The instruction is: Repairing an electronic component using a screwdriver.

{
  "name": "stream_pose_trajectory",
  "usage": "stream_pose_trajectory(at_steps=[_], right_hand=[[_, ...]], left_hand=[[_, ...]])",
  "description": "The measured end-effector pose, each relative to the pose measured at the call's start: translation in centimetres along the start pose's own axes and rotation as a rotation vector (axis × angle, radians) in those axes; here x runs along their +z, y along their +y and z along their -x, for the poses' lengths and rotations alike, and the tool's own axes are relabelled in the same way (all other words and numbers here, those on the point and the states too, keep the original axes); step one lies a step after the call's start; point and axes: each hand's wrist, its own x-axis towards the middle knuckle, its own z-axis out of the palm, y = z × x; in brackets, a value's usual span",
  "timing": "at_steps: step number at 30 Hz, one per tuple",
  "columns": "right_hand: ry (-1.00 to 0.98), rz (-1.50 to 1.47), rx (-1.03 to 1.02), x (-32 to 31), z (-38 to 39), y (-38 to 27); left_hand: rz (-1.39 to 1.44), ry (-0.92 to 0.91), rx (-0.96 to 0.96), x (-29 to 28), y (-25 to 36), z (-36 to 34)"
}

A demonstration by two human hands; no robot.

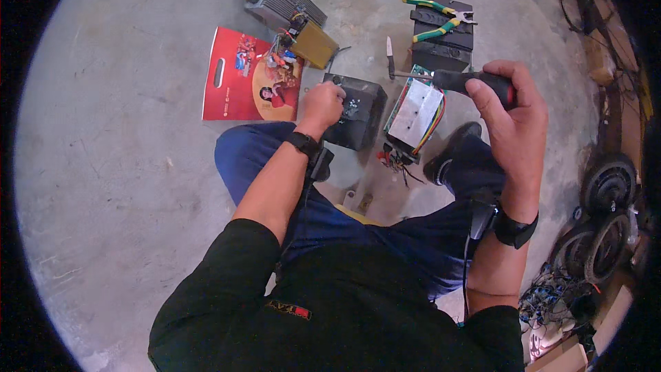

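Two bare hands working above a grey concrete floor. The right hand point(515, 107) is closed around a screwdriver with a black and red handle point(454, 81), its long axis running roughly left to right and its metal shaft pointing left. The left hand point(321, 105), fingers curled inward, lies at the left side of a squarish black box point(365, 127); whether the fingertips pinch anything cannot be told. Small pale screws point(351, 107) lie on the box's upper face, just right of the left hand.

Principal relation: the box lies left of the screwdriver, on the side toward which the shaft points, and is nearer to the left hand. Between box and right hand lies a green circuit board with a silver metal plate point(418, 110), its long axis running near to far, its far end leaning right. The shaft passes over that far end in this view; the height between them cannot be judged. Beyond lie a black-handled knife point(390, 62) and green-and-yellow pliers point(435, 32).
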Motion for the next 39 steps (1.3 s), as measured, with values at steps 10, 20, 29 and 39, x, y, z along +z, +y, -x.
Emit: stream_pose_trajectory(at_steps=[10, 20, 29, 39], right_hand=[[0.004, 0.002, -0.010, 0.1, -0.1, 0.5], [0.119, -0.044, -0.047, -0.5, -0.3, 0.9], [0.104, -0.037, -0.063, -0.3, 0.0, 0.6], [0.082, -0.144, -0.005, -0.4, 0.2, 0.0]], left_hand=[[0.045, -0.027, -0.061, 0.2, -0.2, 0.2], [0.337, 0.194, 0.006, -1.4, 5.7, -0.1], [0.354, -0.200, -0.056, 3.6, 15.8, 2.4], [0.219, -0.290, -0.261, 4.5, 18.3, 1.6]])
